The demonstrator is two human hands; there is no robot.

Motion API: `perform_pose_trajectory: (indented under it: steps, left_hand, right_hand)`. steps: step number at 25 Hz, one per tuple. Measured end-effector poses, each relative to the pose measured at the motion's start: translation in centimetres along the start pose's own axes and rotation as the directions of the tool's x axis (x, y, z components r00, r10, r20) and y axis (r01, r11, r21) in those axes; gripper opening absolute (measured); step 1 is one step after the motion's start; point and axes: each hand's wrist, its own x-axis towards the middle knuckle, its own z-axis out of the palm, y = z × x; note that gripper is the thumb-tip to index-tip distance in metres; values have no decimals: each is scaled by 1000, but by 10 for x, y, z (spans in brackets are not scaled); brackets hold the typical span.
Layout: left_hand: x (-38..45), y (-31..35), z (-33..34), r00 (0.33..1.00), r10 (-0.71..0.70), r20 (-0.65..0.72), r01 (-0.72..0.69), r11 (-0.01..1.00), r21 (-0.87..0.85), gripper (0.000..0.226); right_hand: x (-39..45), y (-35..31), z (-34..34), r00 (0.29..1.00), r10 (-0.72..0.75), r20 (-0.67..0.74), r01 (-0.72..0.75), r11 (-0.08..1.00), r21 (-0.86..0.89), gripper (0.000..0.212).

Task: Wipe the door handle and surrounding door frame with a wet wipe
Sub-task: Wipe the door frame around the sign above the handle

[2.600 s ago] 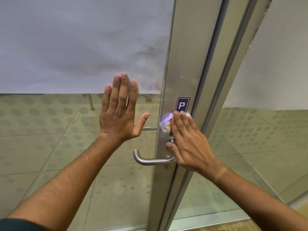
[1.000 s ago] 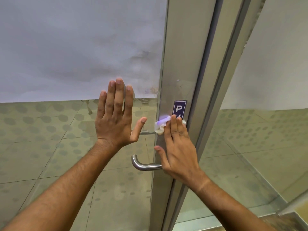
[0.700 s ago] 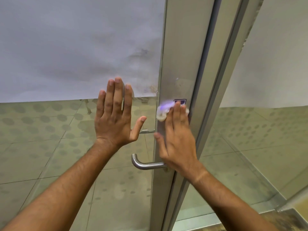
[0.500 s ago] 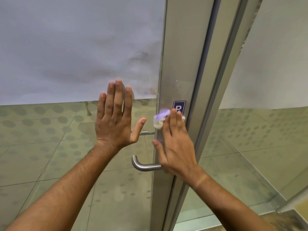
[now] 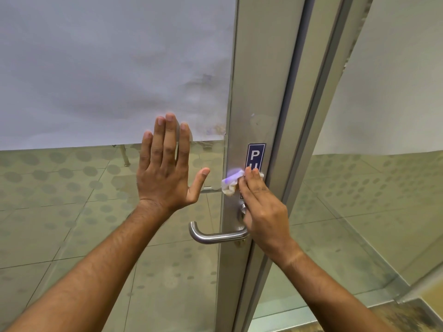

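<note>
A silver lever door handle sticks out to the left from the brushed metal door frame. My right hand presses a crumpled white wet wipe flat against the frame with straight fingers, just above the handle and over the lower part of a blue sign. My left hand lies flat on the glass pane left of the frame, fingers spread and pointing up. The handle's base is partly hidden behind my right hand.
The upper glass carries a frosted white film. A second metal post and another glass panel stand right of the frame. A tiled floor shows through the glass.
My right hand slid the wipe up the frame over the blue sign, then back down to just above the handle. My left hand stayed flat on the glass.
</note>
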Motion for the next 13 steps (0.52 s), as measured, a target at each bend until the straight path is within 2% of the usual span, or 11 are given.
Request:
perform_pose_trajectory:
  steps: [3, 7, 13]
  left_hand:
    - [0, 0, 0, 1000, -1, 2, 1, 1000, 6, 96]
    - [0, -1, 1, 1000, 5, 3, -5, 1000, 0, 98]
    - [-1, 0, 2, 1000, 8, -12, -8, 1000, -10, 98]
  right_hand:
    - [7, 3, -5, 987, 6, -161, 5, 998, 67, 47]
    - [9, 3, -12, 986, 59, -159, -51, 997, 53, 25]
    - [17, -3, -14, 983, 119, -141, -116, 993, 25, 37]
